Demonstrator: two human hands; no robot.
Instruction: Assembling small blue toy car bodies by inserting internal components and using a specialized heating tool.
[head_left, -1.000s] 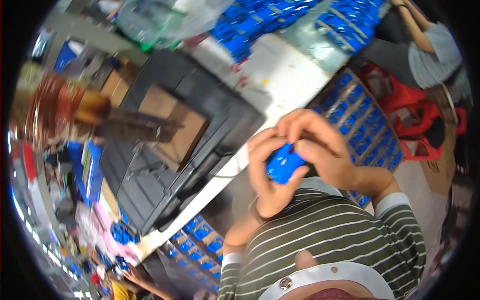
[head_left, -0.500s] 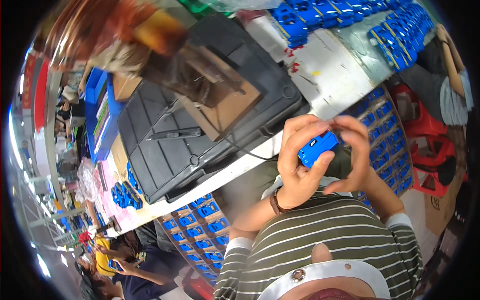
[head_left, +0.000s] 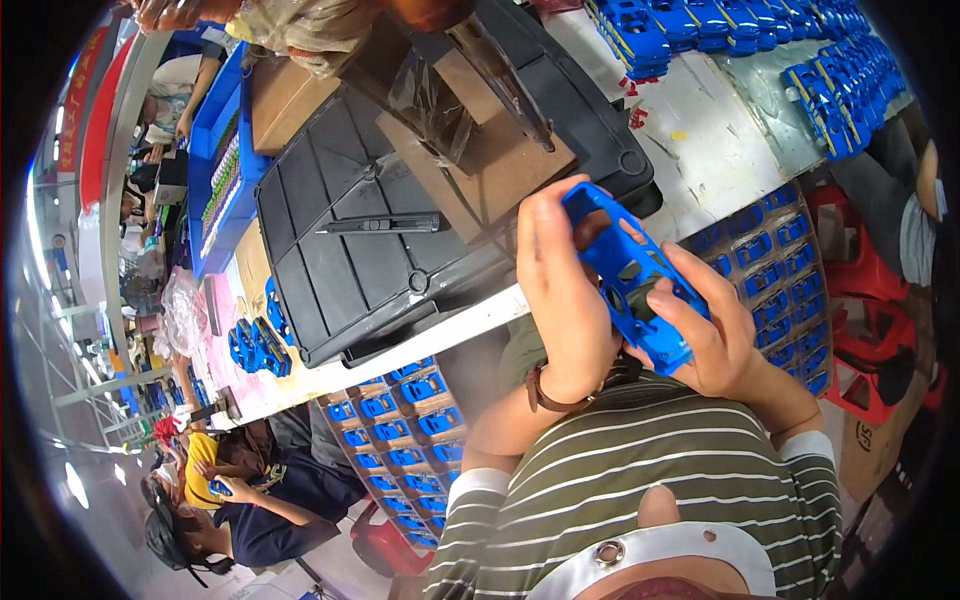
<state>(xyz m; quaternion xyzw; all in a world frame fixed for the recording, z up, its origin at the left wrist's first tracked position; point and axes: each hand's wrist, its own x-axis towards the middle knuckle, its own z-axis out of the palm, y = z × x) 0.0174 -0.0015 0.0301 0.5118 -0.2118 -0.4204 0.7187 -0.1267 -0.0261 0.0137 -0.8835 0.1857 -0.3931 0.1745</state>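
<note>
Between my hands, in front of my striped shirt, is a blue plastic toy car body shell [head_left: 655,268], tilted, with its cut-outs and hollow side showing. My left hand [head_left: 562,285] supports the shell's left side, its fingers stretched up along the far end and its thumb hidden. My right hand [head_left: 715,325] grips the near right part, fingers bent over the edge and into the openings. Beyond my left hand, a brown board [head_left: 480,190] with a dark metal fixture lies on a black plastic crate lid [head_left: 335,285]. A black utility knife [head_left: 380,223] rests on the lid.
Blue shells are stacked on the white table [head_left: 690,150] at the far right. Partitioned boxes of blue shells [head_left: 400,430] stand below the table edge on both sides. Red stools [head_left: 865,340] are at right; a blue bin [head_left: 222,170] and co-workers [head_left: 265,525] are at left.
The shell has been turned from its solid outer face to its hollow side. My left fingers have straightened, and my right hand has closed on the shell. The view has shifted slightly.
</note>
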